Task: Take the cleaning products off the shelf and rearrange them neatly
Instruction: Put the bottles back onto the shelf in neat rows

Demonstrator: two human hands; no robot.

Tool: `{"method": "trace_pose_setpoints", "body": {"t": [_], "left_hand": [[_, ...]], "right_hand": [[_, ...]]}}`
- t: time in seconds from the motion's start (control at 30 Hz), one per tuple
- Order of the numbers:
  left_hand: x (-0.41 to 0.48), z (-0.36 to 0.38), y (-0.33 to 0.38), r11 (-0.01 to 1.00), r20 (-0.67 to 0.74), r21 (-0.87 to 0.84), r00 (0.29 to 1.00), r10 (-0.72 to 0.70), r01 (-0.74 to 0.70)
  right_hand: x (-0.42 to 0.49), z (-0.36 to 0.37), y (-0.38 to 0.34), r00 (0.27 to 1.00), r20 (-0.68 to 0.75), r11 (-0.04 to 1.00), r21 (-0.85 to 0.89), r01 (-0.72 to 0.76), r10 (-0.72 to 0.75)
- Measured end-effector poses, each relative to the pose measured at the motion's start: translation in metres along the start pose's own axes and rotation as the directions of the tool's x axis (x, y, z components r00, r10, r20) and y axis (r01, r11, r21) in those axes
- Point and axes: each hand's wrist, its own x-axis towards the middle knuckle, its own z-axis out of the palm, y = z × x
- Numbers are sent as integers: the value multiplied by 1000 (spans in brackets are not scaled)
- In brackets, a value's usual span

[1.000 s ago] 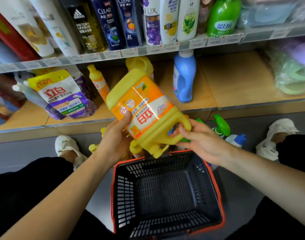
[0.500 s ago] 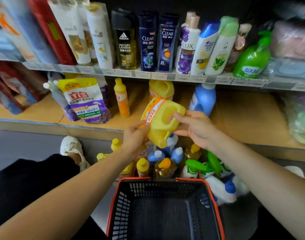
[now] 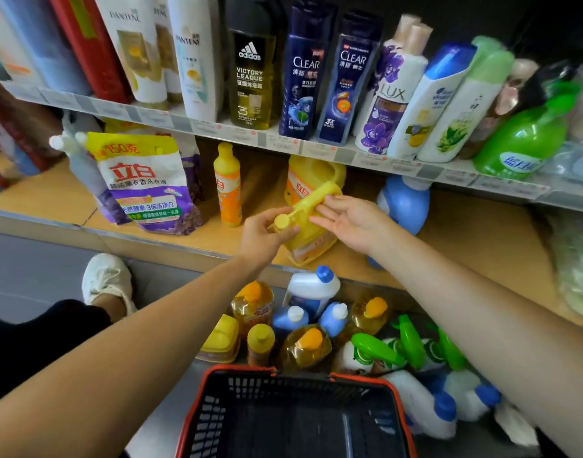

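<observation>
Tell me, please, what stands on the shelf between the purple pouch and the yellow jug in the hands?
One slim orange bottle, upright, in the head view.

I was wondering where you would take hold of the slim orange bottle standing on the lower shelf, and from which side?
Grip the slim orange bottle round its labelled middle, coming from the front. It stands upright, nothing before it; the purple pouch stands to its left and the upper shelf hangs close over its cap, so a top approach looks cramped.
</observation>
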Motion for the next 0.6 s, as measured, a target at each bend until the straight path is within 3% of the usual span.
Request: {"method": "trace_pose_setpoints", "body": {"t": [0.07,0.17,0.23,0.3,0.37,0.43,0.53,0.6], "left_hand": [[10,-1,-5,998,-36,48,998,48,-47],[24,-1,-6,980,-61,169,991,118,-106],[35,3,0,958,-50,251,987,155,-137],[48,7,8,935,-24,317,984,178,-161],[60,10,13,919,13,353,983,184,-177],[65,10,10,930,6,323,983,183,-175],[56,3,-16,964,-80,251,991,111,-88],[48,1,-40,971,-68,234,995,72,-54]], "right_hand": [[4,-6,-1,998,61,999,-25,22,-20],[6,-17,-8,993,47,962,-247,117,-109],[10,-29,-11,970,-68,870,-460,178,-234],[16,-47,-9,902,-196,741,-648,177,-386],[23,-65,-2,854,-215,600,-789,134,-474],[27,-78,7,874,-174,500,-861,89,-454],[35,-83,23,902,-94,483,-865,135,-421],[41,-81,32,867,-64,455,-869,195,-494]]}}
